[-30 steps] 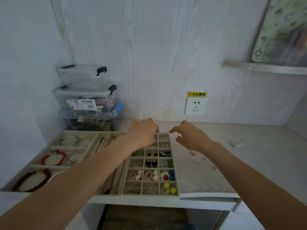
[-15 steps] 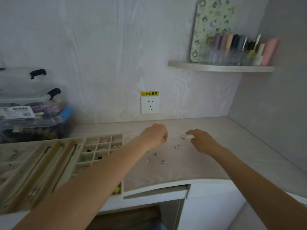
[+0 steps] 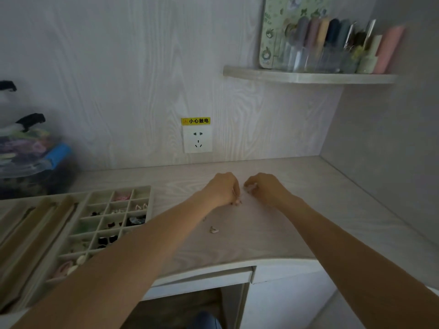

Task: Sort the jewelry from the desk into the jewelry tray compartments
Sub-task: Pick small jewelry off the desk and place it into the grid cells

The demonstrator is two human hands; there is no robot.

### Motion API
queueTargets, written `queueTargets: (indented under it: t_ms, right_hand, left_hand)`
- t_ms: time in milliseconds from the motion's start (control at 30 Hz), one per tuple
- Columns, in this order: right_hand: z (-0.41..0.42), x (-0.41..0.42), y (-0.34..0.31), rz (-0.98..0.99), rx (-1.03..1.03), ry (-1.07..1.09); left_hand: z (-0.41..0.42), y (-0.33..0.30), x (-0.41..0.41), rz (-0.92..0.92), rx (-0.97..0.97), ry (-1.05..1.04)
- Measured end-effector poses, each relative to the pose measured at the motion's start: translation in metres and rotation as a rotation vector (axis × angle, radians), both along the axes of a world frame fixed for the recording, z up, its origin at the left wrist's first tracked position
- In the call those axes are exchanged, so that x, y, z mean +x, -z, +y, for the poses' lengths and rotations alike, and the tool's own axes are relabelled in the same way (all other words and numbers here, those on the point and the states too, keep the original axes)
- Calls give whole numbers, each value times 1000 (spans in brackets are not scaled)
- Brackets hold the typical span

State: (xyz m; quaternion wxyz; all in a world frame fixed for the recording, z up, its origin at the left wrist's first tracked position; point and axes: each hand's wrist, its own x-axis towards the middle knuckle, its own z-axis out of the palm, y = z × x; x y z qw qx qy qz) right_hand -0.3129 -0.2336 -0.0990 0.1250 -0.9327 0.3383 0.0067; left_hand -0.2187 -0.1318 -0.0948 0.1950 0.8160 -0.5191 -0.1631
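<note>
The beige jewelry tray [image 3: 71, 243] lies at the left of the desk, its small square compartments holding earrings and beads. My left hand [image 3: 223, 188] is on the desk right of the tray, fingers curled down onto a small pale piece of jewelry [image 3: 237, 202]. Close beside it my right hand [image 3: 263, 187] curls its fingertips round a small whitish piece [image 3: 250, 187]. Two more small pieces, one of them a pale earring [image 3: 213, 230], lie loose on the desk nearer to me.
Stacked clear storage boxes [image 3: 28, 157] stand at the back left. A wall socket [image 3: 197, 138] sits behind the hands. A corner shelf [image 3: 308, 77] with bottles hangs at the upper right. The desk's front edge [image 3: 213, 269] curves above an open knee space.
The view swung right, away from the tray. Both hands moved from over the tray's compartments to the loose jewelry on the desk and closed their fingers down on small pieces.
</note>
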Motion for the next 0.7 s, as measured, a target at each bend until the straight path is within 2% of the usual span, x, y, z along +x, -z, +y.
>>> queueTargets:
  t_ms: [100, 300, 433, 533, 700]
  right_hand:
    - [0, 0, -3, -96, -2, -11]
    - [-3, 1, -6, -32, 54, -1]
    - [-4, -5, -7, -170, 153, 41]
    - [-8, -11, -13, -339, 305, 95]
    - [-4, -17, -21, -644, 765, 183]
  left_hand:
    - [2, 0, 2, 46, -15, -17]
    - [1, 1, 12, 109, -24, -54]
    - [9, -2, 21, 249, -91, -107]
    - [17, -7, 28, 331, -142, -149]
    - [23, -17, 27, 417, -221, -228]
